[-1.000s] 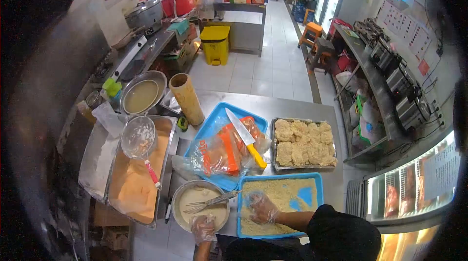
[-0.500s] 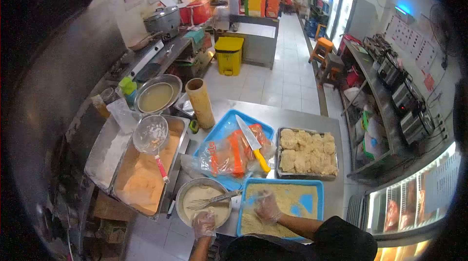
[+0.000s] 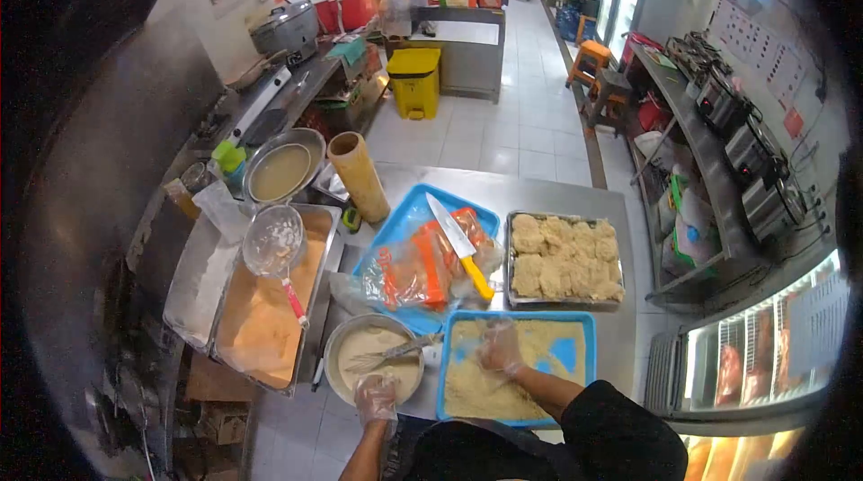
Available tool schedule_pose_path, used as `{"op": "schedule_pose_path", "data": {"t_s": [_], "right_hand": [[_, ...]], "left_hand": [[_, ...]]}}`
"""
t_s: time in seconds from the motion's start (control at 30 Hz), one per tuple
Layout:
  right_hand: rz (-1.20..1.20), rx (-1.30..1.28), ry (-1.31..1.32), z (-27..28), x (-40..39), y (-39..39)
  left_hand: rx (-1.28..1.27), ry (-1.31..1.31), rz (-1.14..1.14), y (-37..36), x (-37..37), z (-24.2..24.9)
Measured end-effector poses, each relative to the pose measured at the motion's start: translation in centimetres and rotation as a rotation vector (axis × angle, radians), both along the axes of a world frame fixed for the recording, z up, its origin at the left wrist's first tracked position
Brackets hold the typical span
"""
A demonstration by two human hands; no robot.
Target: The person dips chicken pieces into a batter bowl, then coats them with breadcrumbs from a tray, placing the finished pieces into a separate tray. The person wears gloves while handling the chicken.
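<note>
My left hand [image 3: 376, 398], in a clear plastic glove, is curled at the near rim of a bowl [image 3: 333, 380] of pale batter. Whatever its fingers hold, if anything, is hidden. A whisk [image 3: 395, 351] rests in the bowl, its handle reaching over the right rim. My right hand [image 3: 498, 351], gloved too, is in the upper left part of a blue tray [image 3: 591, 373] of breadcrumbs [image 3: 476, 398]. Its fingers are bent down into the crumbs, and I cannot make out anything in them. Blue tray floor shows through in patches.
Crumb-coated pieces [image 3: 566, 256] fill a metal tray at right. Behind the bowl, a knife [image 3: 458, 243] lies on plastic bags [image 3: 409, 274] in another blue tray. A strainer [image 3: 274, 243] rests over a pan of orange powder [image 3: 270, 328]. A bamboo-like cylinder [image 3: 358, 180] stands behind.
The camera view has shifted, so the table sits higher in the picture. My right hand has moved slightly towards the far side of the crumb tray. My left hand stays at the bowl.
</note>
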State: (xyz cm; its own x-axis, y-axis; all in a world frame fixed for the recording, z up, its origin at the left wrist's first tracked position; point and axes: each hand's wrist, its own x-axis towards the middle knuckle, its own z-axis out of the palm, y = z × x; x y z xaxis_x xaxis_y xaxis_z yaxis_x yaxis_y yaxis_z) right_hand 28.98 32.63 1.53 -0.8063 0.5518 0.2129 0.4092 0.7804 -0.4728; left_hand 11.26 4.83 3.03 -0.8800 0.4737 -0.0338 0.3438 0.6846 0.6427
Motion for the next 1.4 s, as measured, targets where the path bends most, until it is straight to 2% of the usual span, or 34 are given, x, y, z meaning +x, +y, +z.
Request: {"op": "schedule_pose_path", "data": {"t_s": [0.07, 0.1, 0.13, 0.2, 0.23, 0.27, 0.3, 0.33, 0.37, 0.4, 0.43, 0.47, 0.5, 0.53, 0.57, 0.6, 0.63, 0.67, 0.7, 0.73, 0.77, 0.8, 0.87, 0.9, 0.93, 1.0, 1.03, 1.1, 1.17, 1.23, 1.27, 1.3, 1.33, 1.4], "right_hand": [[-0.031, 0.092, 0.182, 1.6, -0.9, 0.3], [-0.061, 0.111, 0.157, 1.0, -0.4, -0.3], [-0.090, 0.130, 0.132, 0.4, 0.1, -0.8], [-0.164, 0.135, -0.122, -3.8, 0.9, -0.4], [-0.111, 0.073, -0.014, -4.7, 1.9, 0.1], [-0.203, 0.026, -0.126, -3.0, 2.5, -0.4], [-0.294, -0.023, -0.243, -0.7, 3.3, -1.2], [-0.267, 0.119, -0.180, -2.3, 4.3, -1.0], [-0.235, 0.250, -0.127, -5.0, 6.0, -1.3], [-0.199, 0.372, -0.084, -4.6, 7.0, -3.3], [-0.259, 0.077, -0.375, -4.3, 6.8, -3.3], [-0.319, -0.220, -0.666, -1.0, 5.8, -3.1], [-0.226, -0.178, -0.665, -7.8, 8.1, -1.3], [-0.134, -0.133, -0.659, -14.6, 10.3, 0.4], [-0.396, -0.499, -0.552, -15.1, 9.9, 0.5], [-0.327, -0.334, -0.348, -8.8, 8.4, -1.5], [-0.231, -0.337, -0.545, -7.5, 7.7, -1.1], [-0.247, -0.608, -0.322, -8.0, 8.2, -1.8], [-0.238, -0.646, -0.160, -7.6, 8.6, -1.4], [-0.215, -0.681, -0.003, -7.1, 9.1, -1.0], [-0.263, -0.747, -0.068, -5.6, 8.9, -0.2], [-0.317, -0.817, -0.132, -3.1, 9.0, -0.8], [-0.369, -0.460, -0.061, 0.7, 8.3, -2.0], [-0.390, -0.277, -0.029, 1.7, 8.4, -2.9], [-0.439, -0.375, -0.011, 1.6, 8.4, -3.7], [-0.495, -0.472, 0.017, 0.3, 9.2, -5.6], [-0.504, -0.468, 0.029, -0.1, 9.8, -6.5], [-0.430, -0.246, 0.059, -0.8, 10.6, -7.3], [-0.576, -0.545, 0.533, -8.9, 13.0, -5.9], [-0.639, -0.620, 0.715, -11.0, 13.3, -5.7], [-0.624, -0.546, 0.657, -9.3, 12.0, -6.5], [-0.610, -0.484, 0.239, -7.5, 10.7, -5.5], [-0.521, -0.370, -0.163, -6.0, 9.6, -4.7], [-0.596, -0.370, 0.286, -8.4, 6.7, -5.2]], "left_hand": [[-0.071, -0.036, -0.036, 0.7, 0.1, 1.6], [-0.084, -0.055, -0.049, 0.9, 0.1, 1.9], [-0.059, -0.016, -0.077, -0.3, 0.0, -0.4], [0.010, 0.085, -0.118, -1.9, -2.0, -8.8], [-0.075, 0.328, -0.160, -2.3, -2.5, -10.6], [-0.072, 0.231, -0.150, -1.4, -2.4, -8.2], [-0.070, 0.128, -0.141, -0.1, -1.3, -2.6], [-0.078, 0.017, -0.132, 0.4, -0.9, 0.8], [0.180, 0.416, -0.282, -0.1, -1.2, 0.8], [0.200, 0.216, -0.189, -1.2, -1.3, 0.3], [0.221, 0.011, -0.090, -2.0, -1.1, -0.8], [0.053, 0.117, -0.136, -2.1, -1.6, -3.1], [-0.109, 0.231, -0.180, -2.2, -2.1, -5.3], [-0.457, 0.655, -0.399, -2.2, -3.1, -7.2], [-0.308, 0.417, -0.308, -2.5, -3.5, -7.7], [-0.116, 0.186, -0.192, -2.8, -4.0, -8.1], [0.072, 0.002, -0.059, -3.0, -4.4, -8.3], [0.064, -0.009, -0.029, -2.5, -3.9, -1.6], [0.058, -0.021, 0.002, -1.8, -3.3, 5.5], [0.282, -0.126, -0.017, -2.4, -3.5, 4.0], [0.526, -0.225, -0.028, -2.9, -4.4, 2.2], [0.402, -0.183, -0.040, -4.1, -4.7, 1.1], [0.212, -0.051, -0.040, -4.3, -5.8, -0.1], [0.344, 0.056, -0.077, -4.0, -5.6, -1.2], [0.464, 0.167, -0.122, -3.8, -5.5, -2.3], [0.323, -0.031, -0.169, -3.8, -5.1, -0.7], [0.361, -0.057, -0.172, -4.1, -4.9, -1.3], [0.432, -0.099, -0.173, -4.4, -5.0, -1.8], [0.286, -0.108, -0.240, -3.9, -5.1, 1.6], [0.194, -0.016, -0.266, -2.7, -4.3, 3.6], [0.183, 0.085, -0.245, -2.7, -3.7, 3.5], [0.191, 0.200, -0.211, -2.8, -3.9, 2.6], [0.229, 0.132, -0.203, -2.8, -4.0, 2.2], [0.209, -0.048, -0.176, -3.3, -4.8, 0.2]]}}
